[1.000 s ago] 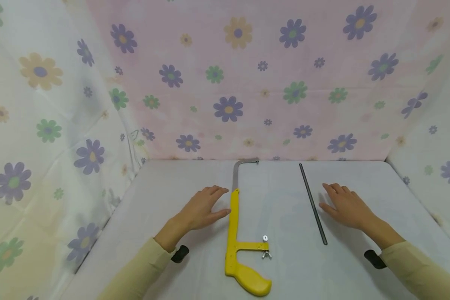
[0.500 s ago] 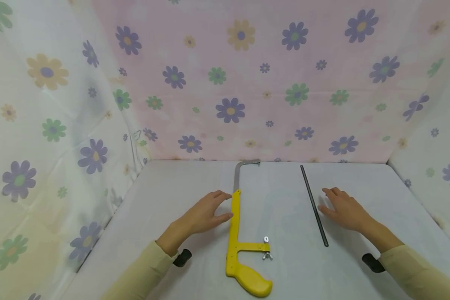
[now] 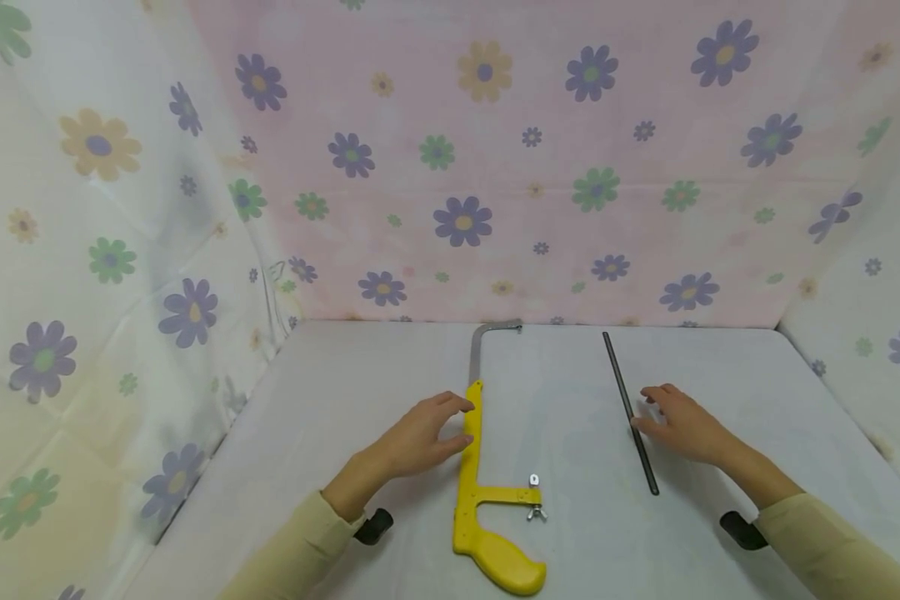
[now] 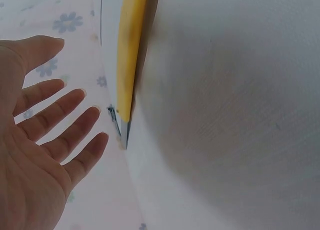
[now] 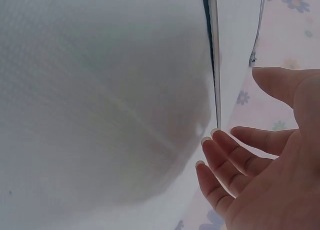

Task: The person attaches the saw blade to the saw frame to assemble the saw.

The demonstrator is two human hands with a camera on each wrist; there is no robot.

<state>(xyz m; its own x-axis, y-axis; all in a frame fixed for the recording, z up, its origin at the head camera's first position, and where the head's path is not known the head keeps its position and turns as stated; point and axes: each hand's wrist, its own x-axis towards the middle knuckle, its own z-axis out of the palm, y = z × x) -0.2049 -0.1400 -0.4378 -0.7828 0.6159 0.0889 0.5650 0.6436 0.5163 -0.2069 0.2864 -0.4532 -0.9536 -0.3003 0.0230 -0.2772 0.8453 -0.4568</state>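
Note:
A hacksaw frame [image 3: 466, 475] with a yellow handle and a bent grey metal arm lies on the white table, its grip toward me. No blade spans it; a wing nut [image 3: 537, 513] sits on its lower post. My left hand [image 3: 416, 437] hovers at the yellow bar, thumb and fingers spread. In the left wrist view, a gap separates those fingers from the yellow bar [image 4: 129, 50]. To the right lies a thin dark hacksaw blade [image 3: 621, 383], slightly slanted. Beside it hangs my right hand [image 3: 686, 429], fingers loosely bent, holding nothing; the right wrist view shows the blade [image 5: 215, 55] beyond the fingertips.
Flowered cloth walls [image 3: 525, 167] enclose the table [image 3: 367, 358] at the back and both sides. The back wall rises close behind the frame's far end. A dark wrist strap [image 3: 375, 527] shows at each sleeve.
My left hand has moved slightly right and nearer to me, over the yellow bar. My right hand has shifted left toward the blade, its fingers more bent. Frame and blade lie still.

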